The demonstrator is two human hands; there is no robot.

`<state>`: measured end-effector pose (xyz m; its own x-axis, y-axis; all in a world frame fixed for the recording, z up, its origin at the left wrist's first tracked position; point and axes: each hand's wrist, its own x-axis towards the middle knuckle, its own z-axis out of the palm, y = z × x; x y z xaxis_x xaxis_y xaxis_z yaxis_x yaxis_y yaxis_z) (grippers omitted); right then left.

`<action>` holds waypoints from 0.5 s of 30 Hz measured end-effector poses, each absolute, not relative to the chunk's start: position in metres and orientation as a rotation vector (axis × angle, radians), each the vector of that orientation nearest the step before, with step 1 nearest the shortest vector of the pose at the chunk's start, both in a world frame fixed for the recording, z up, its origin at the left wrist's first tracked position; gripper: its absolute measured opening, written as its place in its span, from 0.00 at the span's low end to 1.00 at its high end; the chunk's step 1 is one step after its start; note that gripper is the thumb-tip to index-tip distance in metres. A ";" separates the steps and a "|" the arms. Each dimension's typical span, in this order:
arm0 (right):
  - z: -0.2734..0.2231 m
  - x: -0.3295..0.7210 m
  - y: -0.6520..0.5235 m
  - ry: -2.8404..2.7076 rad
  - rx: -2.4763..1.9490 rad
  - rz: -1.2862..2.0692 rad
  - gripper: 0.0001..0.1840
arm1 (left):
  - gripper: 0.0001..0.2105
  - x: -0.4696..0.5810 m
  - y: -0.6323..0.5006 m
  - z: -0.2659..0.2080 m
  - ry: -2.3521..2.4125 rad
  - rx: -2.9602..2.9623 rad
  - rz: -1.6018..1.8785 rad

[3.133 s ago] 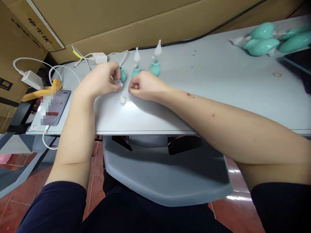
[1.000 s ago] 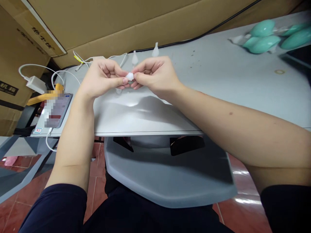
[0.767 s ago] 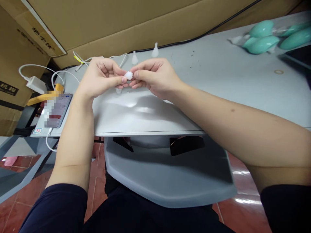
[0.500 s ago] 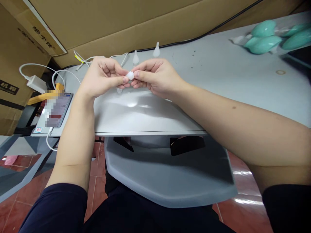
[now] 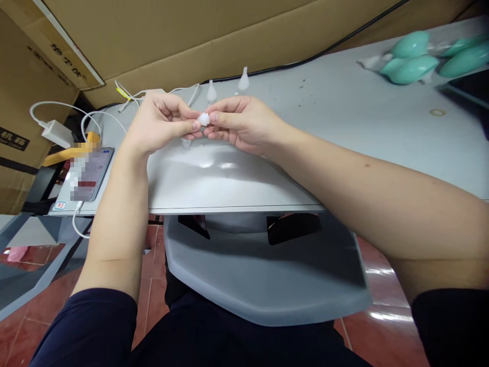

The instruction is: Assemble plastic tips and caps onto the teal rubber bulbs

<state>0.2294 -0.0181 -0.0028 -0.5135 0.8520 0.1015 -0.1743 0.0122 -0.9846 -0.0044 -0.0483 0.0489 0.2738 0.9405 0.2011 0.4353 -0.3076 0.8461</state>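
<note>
Fitting (image 5: 204, 119), small and white, is pinched over a grey desk (image 5: 244, 188), its left end between thumb and fingers of the left hand (image 5: 164, 122), its right end between those of the right hand (image 5: 244, 125). Behind, two tapered white nozzles (image 5: 243, 80) are partly hidden, tips up. Teal bulbs (image 5: 411, 70) are seen well apart, far right.

We saw moderately bright light, with glare on the grey tabletop (image 5: 324, 107) and red floor tiles (image 5: 397, 331). A soft shadow lay below the right hand (image 5: 244, 122). Green bulbs (image 5: 410, 70) looked blurred; pixelation masked part of the phone (image 5: 95, 173).
</note>
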 end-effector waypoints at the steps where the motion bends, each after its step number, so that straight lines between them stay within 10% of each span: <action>1: -0.003 0.228 -0.018 -1.472 -0.721 1.625 0.11 | 0.20 -0.004 -0.049 0.049 1.262 1.869 0.942; 15: 0.000 0.230 -0.019 -1.461 -0.723 1.604 0.10 | 0.17 0.000 -0.049 0.050 1.331 1.892 0.927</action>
